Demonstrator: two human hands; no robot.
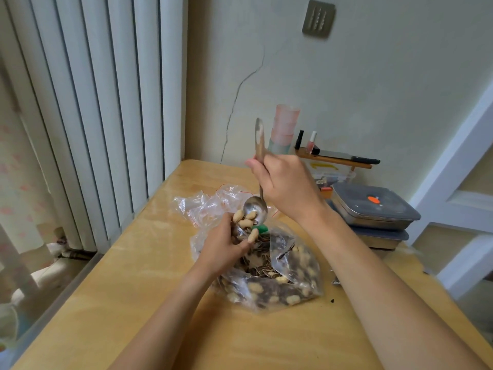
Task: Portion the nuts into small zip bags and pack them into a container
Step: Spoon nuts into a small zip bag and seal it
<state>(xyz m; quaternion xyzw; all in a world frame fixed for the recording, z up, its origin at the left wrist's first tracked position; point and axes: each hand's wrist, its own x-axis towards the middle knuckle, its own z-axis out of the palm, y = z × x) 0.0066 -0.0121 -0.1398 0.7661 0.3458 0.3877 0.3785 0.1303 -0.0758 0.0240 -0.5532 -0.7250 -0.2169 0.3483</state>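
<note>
near table (160, 303): bare, open | far right: stacked containers (373, 209), cups (284, 126) block | left: radiator (93, 116)

Big bag of nuts (282, 279) mid-table (138, 263), stacked lidded containers (373, 209) right behind it, cups (284, 126) by the wall

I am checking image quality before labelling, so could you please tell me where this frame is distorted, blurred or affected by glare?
Head view: wide-angle bending bows the blinds and the table edges; the far left margin is soft; the spoon handle looks slightly smeared above the right hand; soft, even daylight; small highlights glint on the clear bags by the left hand.
</note>
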